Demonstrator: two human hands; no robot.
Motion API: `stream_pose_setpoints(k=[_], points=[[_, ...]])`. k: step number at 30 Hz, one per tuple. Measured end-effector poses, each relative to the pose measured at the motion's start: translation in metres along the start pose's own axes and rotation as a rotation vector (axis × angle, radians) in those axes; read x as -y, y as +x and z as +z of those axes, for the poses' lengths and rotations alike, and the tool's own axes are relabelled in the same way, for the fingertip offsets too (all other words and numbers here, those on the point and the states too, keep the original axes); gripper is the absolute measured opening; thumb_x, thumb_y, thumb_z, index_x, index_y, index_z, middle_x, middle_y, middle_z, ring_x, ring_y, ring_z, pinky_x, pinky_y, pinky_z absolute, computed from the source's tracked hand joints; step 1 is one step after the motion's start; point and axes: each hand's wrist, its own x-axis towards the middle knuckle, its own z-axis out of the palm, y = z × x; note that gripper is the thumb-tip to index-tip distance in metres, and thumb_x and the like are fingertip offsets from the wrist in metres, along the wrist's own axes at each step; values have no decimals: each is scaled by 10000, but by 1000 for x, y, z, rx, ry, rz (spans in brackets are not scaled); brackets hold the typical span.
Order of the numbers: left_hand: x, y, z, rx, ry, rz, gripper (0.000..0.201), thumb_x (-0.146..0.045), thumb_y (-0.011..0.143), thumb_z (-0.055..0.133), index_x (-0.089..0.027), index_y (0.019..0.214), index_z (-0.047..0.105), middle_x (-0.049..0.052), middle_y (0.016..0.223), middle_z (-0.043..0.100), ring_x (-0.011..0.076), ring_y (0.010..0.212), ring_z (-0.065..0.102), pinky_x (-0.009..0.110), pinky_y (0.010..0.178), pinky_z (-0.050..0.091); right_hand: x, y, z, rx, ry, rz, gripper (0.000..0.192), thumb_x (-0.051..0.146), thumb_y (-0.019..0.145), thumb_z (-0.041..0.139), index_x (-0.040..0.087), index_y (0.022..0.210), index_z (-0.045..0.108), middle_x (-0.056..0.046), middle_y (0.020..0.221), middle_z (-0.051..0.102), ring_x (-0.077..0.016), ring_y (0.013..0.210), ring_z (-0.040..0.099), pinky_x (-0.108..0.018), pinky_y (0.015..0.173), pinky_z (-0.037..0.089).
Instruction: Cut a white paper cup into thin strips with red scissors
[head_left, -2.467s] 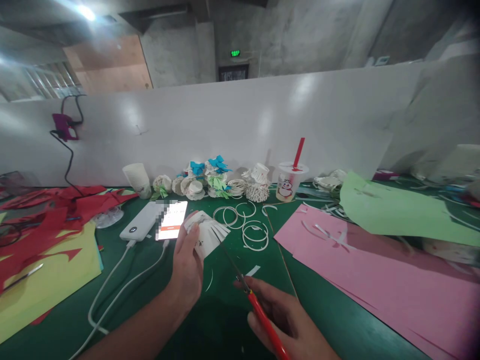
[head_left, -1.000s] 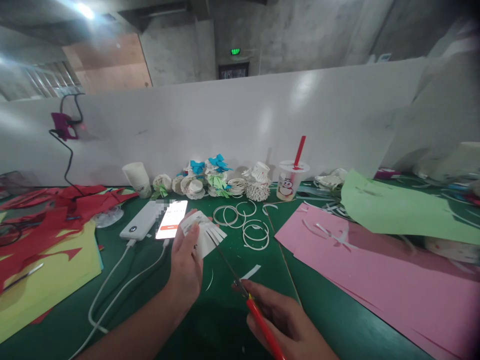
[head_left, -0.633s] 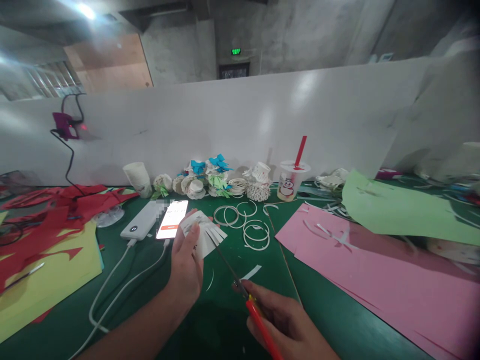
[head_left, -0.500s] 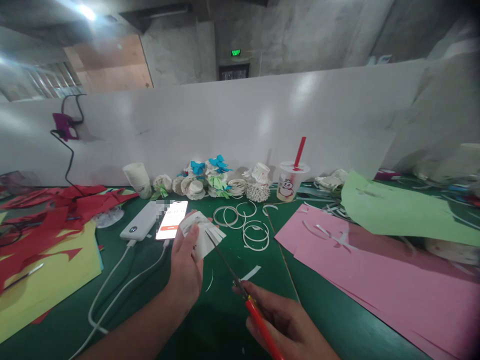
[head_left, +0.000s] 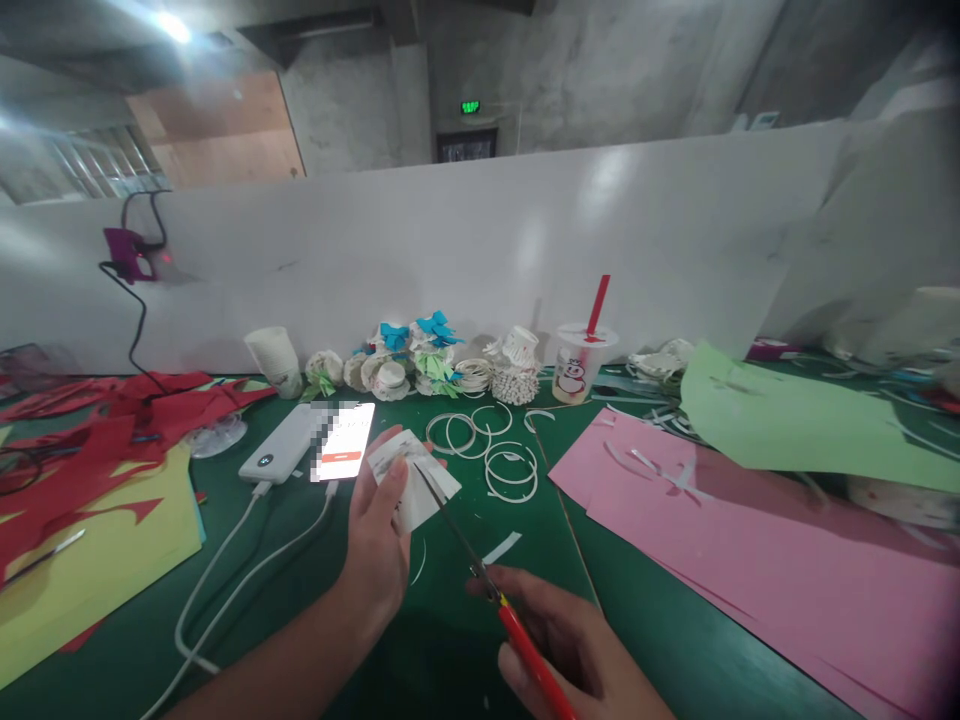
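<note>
My left hand grips a white paper cup held sideways above the green table, its wall cut into strips. My right hand holds red-handled scissors; the blades reach up and left into the cup's cut edge. A lit phone and a white power bank lie just beyond my left hand, each with a white cable running toward me.
White paper rings lie past the cup. Paper-cup crafts, a spare cup and a drink with a red straw line the white partition. Pink sheets and green paper lie right; red and yellow paper left.
The scissor blades moved from beside the cup into its edge. My left hand has turned the cup a little, so fewer splayed strips show now.
</note>
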Motion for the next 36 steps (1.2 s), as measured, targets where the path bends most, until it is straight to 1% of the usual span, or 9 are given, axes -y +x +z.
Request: stream_pose_setpoints(k=[4, 10, 13, 16, 20, 24, 28, 32, 36], points=[[1, -1, -1, 16, 7, -5, 418, -307, 785, 611, -215, 1177, 499, 66, 967, 671, 200, 813, 659, 319, 724, 505, 2, 1, 0, 48, 22, 21, 535, 583, 679, 652, 192, 1043, 613, 43, 651, 399, -81, 526, 322, -196, 478, 318], [4, -1, -3, 43, -2, -5, 393, -282, 795, 603, -219, 1170, 502, 62, 978, 669, 190, 811, 659, 332, 747, 499, 1, -1, -1, 67, 62, 30, 563, 617, 679, 628, 195, 1050, 608, 64, 600, 356, -72, 491, 283, -195, 451, 265], [4, -3, -3, 43, -4, -11, 382, -273, 800, 599, -222, 1166, 501, 60, 978, 670, 188, 812, 660, 333, 749, 498, 2, 0, -1, 91, 69, 36, 534, 599, 684, 638, 212, 1053, 616, 69, 584, 341, -70, 477, 283, -190, 442, 264], [3, -3, -3, 43, -3, -15, 379, -272, 801, 598, -223, 1164, 502, 58, 967, 673, 189, 812, 661, 333, 746, 499, 4, 1, 1, 44, 114, 23, 510, 578, 662, 674, 216, 1019, 641, 59, 598, 364, -80, 505, 310, -189, 458, 288], [3, -2, -3, 39, 3, -5, 389, -283, 796, 602, -220, 1168, 507, 61, 960, 675, 193, 808, 661, 334, 740, 502, 7, 2, 2, 49, 190, 24, 464, 553, 669, 687, 199, 969, 672, 57, 586, 390, -66, 496, 305, -175, 437, 250], [3, -1, -3, 31, -5, -3, 403, -291, 789, 607, -219, 1173, 510, 63, 957, 675, 192, 803, 660, 330, 740, 500, 8, 2, 0, 98, 192, 15, 412, 522, 718, 664, 182, 950, 673, 77, 524, 345, -44, 457, 247, -163, 402, 170], [2, 0, -3, 39, -4, -10, 400, -292, 789, 605, -224, 1173, 514, 61, 952, 673, 189, 813, 657, 316, 740, 498, 4, 3, -2, 111, 182, 41, 396, 496, 740, 660, 169, 961, 637, 91, 494, 337, -27, 419, 240, -155, 372, 135], [1, -1, -2, 60, -28, -27, 349, -326, 797, 584, -212, 1125, 543, 63, 935, 670, 197, 826, 650, 314, 730, 500, -4, 2, -3, 143, 246, 55, 425, 482, 745, 663, 174, 1024, 573, 110, 465, 351, -17, 374, 233, -148, 355, 155], [-1, 0, 0, 29, -21, -50, 350, -325, 784, 598, -199, 1108, 556, 66, 920, 665, 203, 827, 643, 317, 720, 501, -7, 0, -5, 137, 247, 70, 463, 502, 773, 622, 176, 1086, 524, 117, 479, 349, -13, 363, 214, -152, 349, 140]])
